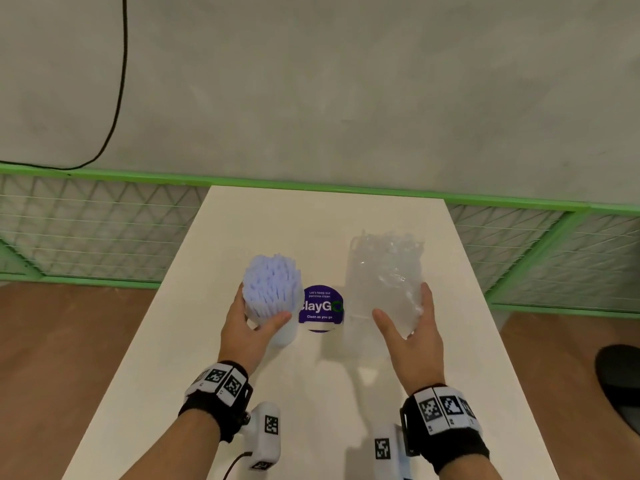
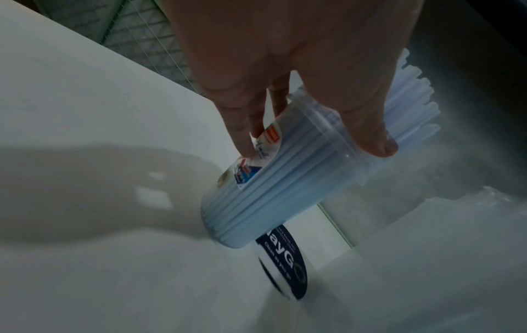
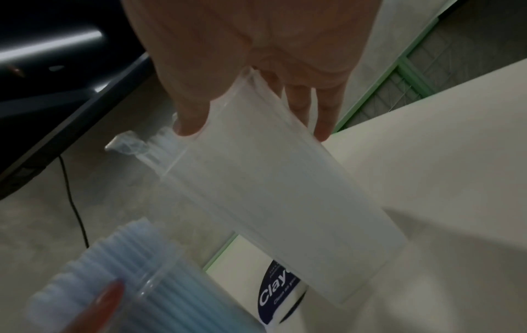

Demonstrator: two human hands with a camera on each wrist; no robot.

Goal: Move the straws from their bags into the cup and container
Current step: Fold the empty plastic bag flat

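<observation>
Pale table point(image 1: 242, 220) bears both loads: the left hand point(image 1: 249, 327) clasps the cup point(image 2: 285, 180) of blue straws point(image 1: 272, 285), the right hand point(image 1: 408, 327) clasps the container point(image 3: 271, 191) of clear straws point(image 1: 388, 258), so filling looks done and releasing seems next.

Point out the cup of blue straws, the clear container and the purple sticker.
cup of blue straws point(image 1: 272, 292), head view, straw tops
clear container point(image 1: 384, 289), head view, front wall
purple sticker point(image 1: 320, 306), head view, lettering
</observation>
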